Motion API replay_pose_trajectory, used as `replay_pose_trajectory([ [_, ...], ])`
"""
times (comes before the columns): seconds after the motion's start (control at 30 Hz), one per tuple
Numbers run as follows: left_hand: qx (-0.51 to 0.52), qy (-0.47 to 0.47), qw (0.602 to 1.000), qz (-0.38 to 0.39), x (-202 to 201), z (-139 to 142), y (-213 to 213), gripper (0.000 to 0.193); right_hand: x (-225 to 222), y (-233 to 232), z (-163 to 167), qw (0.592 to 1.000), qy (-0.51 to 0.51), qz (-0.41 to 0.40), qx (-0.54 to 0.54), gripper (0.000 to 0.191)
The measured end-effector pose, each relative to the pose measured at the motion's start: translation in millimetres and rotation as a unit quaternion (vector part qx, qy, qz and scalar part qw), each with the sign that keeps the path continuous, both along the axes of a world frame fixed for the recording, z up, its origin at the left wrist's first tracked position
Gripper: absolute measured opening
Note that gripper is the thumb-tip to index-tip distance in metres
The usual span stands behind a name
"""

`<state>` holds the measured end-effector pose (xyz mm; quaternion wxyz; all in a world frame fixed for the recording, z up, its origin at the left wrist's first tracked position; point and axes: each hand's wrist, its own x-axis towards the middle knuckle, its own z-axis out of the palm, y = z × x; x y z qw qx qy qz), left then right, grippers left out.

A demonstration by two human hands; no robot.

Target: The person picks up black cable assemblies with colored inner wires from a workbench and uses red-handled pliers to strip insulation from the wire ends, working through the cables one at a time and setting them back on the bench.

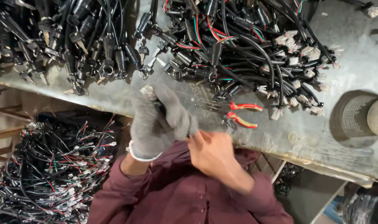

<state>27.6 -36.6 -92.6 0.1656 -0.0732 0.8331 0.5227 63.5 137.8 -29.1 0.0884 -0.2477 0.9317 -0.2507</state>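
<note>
My left hand (149, 124) wears a grey knit glove and hovers over the near edge of the metal table (354, 70), fingers curled. Something dark shows in the gap between the gloved fingers, too blurred to name. My right hand (213, 153) is bare and pinches the grey glove (178, 118) at its right side, just in front of my maroon shirt (176, 195). Both hands are motion-blurred. Red-handled pliers (243, 114) lie on the table just right of my hands.
Black key switches with cables (85, 45) are heaped at the table's back left. A tangle of black wire harnesses with white connectors (255, 49) fills the back middle. A grey mesh cylinder (354, 114) lies at right. More harnesses (52, 166) are piled on the floor at left.
</note>
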Motion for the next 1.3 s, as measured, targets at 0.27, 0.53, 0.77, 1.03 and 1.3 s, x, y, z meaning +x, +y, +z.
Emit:
replay_pose_trajectory([
  [0.27, 0.384, 0.056, 0.916, -0.103, -4, 75, -10, 0.031, -32, 13, 44, 0.979, 0.115, -0.084, -0.147, 0.028],
  [0.53, 0.405, -0.007, 0.885, -0.229, 3, 94, 17, 0.057, -56, 18, 97, 0.896, 0.097, 0.087, -0.426, 0.026],
  [0.77, 0.377, 0.106, 0.891, -0.230, -5, 91, 28, 0.040, -10, 82, 66, 0.588, -0.071, -0.043, -0.804, 0.036],
  [1.03, 0.351, 0.100, 0.851, -0.378, -1, 54, 23, 0.031, -33, 133, 55, 0.555, -0.059, -0.103, -0.824, 0.017],
  [1.3, 0.460, 0.060, 0.856, -0.229, -17, 80, 13, 0.027, -31, 81, -28, 0.926, -0.039, -0.041, -0.373, 0.036],
])
